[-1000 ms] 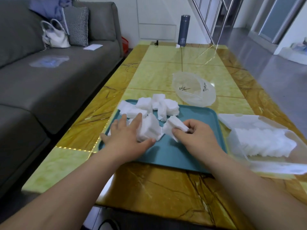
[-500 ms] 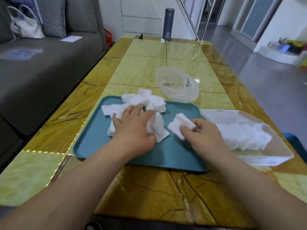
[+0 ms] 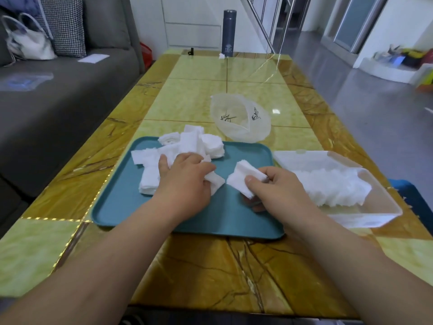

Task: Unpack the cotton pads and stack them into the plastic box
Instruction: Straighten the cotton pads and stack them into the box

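L hand [image 3: 185,181], frame centre: fingers curled round pads [image 3: 216,184] on tray [image 3: 210,219]. R hand [image 3: 278,191] pinches pad stack [image 3: 243,178], thumb on top.

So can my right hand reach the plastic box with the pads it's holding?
Probably yes. The right hand pinches a small stack of pads over the tray. The open box sits just to its right with nothing between them, and other pads leave room inside.

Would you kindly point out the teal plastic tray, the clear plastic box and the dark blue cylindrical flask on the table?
teal plastic tray [image 3: 117,207]: head view, bare near-left part.
clear plastic box [image 3: 365,220]: head view, near wall.
dark blue cylindrical flask [image 3: 229,31]: head view, middle of body.
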`<action>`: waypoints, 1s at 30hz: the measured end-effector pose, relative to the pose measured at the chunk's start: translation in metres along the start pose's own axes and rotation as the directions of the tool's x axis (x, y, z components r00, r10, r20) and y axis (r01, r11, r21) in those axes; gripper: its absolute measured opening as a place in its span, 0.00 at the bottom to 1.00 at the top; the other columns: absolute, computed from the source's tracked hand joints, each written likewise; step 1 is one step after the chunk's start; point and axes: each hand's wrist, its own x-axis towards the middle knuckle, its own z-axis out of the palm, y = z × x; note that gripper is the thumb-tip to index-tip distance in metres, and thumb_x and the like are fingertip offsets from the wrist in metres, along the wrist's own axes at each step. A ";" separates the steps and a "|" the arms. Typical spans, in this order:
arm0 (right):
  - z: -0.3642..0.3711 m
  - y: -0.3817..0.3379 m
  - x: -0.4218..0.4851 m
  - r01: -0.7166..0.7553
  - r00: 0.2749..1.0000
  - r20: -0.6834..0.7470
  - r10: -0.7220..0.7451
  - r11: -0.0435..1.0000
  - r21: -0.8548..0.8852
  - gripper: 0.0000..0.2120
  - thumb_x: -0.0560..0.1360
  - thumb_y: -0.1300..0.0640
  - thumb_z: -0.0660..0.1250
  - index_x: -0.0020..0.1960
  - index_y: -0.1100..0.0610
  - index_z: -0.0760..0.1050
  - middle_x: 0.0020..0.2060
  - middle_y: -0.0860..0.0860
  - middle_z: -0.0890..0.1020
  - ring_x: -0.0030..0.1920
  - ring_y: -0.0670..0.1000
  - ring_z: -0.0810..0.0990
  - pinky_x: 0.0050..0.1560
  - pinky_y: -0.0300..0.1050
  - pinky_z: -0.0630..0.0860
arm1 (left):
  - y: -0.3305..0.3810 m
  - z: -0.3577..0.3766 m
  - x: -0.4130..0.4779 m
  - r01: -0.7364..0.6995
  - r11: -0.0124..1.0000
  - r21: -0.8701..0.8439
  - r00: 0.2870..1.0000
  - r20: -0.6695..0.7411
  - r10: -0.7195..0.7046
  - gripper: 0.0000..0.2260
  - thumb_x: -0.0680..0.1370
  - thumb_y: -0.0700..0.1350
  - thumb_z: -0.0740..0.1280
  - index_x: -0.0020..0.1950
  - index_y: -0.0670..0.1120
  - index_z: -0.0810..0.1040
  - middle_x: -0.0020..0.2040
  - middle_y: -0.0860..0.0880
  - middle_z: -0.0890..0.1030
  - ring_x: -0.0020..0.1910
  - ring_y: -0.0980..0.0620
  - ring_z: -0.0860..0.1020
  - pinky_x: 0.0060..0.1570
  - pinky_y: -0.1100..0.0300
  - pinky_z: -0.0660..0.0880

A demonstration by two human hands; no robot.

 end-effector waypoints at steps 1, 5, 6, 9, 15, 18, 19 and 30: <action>0.001 0.000 0.000 0.006 1.000 0.004 -0.006 1.000 -0.003 0.06 0.80 0.56 0.69 0.51 0.58 0.82 0.46 0.59 0.86 0.41 0.52 0.87 0.45 0.57 0.84 | -0.001 0.000 0.000 -0.005 1.000 -0.020 0.999 -0.033 0.004 0.18 0.82 0.49 0.61 0.72 0.60 0.74 0.76 0.54 0.68 0.79 0.50 0.59 0.78 0.32 0.43; 0.001 0.002 0.005 0.024 1.000 -0.015 -0.024 0.999 -0.028 0.04 0.78 0.54 0.70 0.47 0.54 0.83 0.44 0.55 0.87 0.43 0.54 0.87 0.50 0.62 0.84 | -0.005 -0.002 -0.001 -0.061 0.994 -0.094 0.965 -0.258 0.035 0.13 0.82 0.52 0.63 0.64 0.58 0.82 0.80 0.47 0.67 0.79 0.42 0.61 0.76 0.31 0.51; 0.001 0.003 0.006 0.025 0.999 -0.025 -0.025 0.999 -0.030 0.05 0.77 0.53 0.71 0.47 0.54 0.83 0.43 0.55 0.87 0.45 0.56 0.87 0.51 0.63 0.84 | -0.005 -0.005 -0.001 -0.102 0.989 -0.107 0.930 -0.364 0.057 0.12 0.81 0.52 0.64 0.61 0.56 0.84 0.76 0.45 0.71 0.76 0.39 0.65 0.73 0.31 0.58; 0.001 0.004 0.008 0.024 0.999 -0.041 -0.024 1.000 0.001 0.05 0.76 0.53 0.71 0.46 0.54 0.83 0.44 0.56 0.86 0.48 0.61 0.85 0.52 0.65 0.83 | 0.000 -0.021 -0.008 -0.239 0.950 -0.199 0.783 -0.618 0.068 0.09 0.80 0.49 0.68 0.56 0.53 0.86 0.55 0.51 0.81 0.57 0.46 0.76 0.55 0.49 0.71; 0.004 0.000 0.009 0.048 0.998 0.024 -0.052 0.990 0.135 0.03 0.78 0.57 0.74 0.49 0.56 0.85 0.44 0.57 0.88 0.48 0.58 0.87 0.47 0.52 0.85 | 0.015 -0.033 -0.027 0.026 0.371 -0.928 0.989 -0.029 -0.142 0.06 0.82 0.44 0.69 0.57 0.51 0.84 0.42 0.48 0.86 0.35 0.53 0.80 0.37 0.58 0.77; 0.006 -0.005 0.005 0.091 0.991 0.082 -0.107 0.979 0.184 0.03 0.77 0.58 0.73 0.49 0.58 0.85 0.41 0.56 0.88 0.45 0.56 0.88 0.47 0.52 0.84 | 0.013 -0.029 -0.022 0.101 0.234 -0.967 0.989 0.073 -0.126 0.09 0.82 0.42 0.70 0.61 0.50 0.81 0.44 0.42 0.86 0.37 0.48 0.81 0.39 0.54 0.79; 0.007 -0.007 0.004 0.102 0.989 0.087 -0.121 0.976 0.192 0.04 0.77 0.58 0.73 0.49 0.58 0.85 0.40 0.56 0.88 0.45 0.56 0.88 0.46 0.52 0.84 | 0.012 -0.028 -0.021 0.111 0.231 -0.967 0.990 0.089 -0.106 0.10 0.81 0.42 0.70 0.62 0.50 0.81 0.46 0.43 0.87 0.38 0.47 0.82 0.40 0.54 0.80; 0.004 0.004 0.012 0.073 0.997 0.023 -0.077 0.985 0.156 0.02 0.76 0.57 0.75 0.48 0.55 0.86 0.45 0.57 0.87 0.47 0.53 0.86 0.47 0.51 0.86 | 0.002 -0.032 -0.020 0.117 0.293 -0.949 0.991 0.093 -0.096 0.07 0.79 0.39 0.71 0.54 0.47 0.86 0.47 0.42 0.86 0.39 0.52 0.77 0.42 0.57 0.75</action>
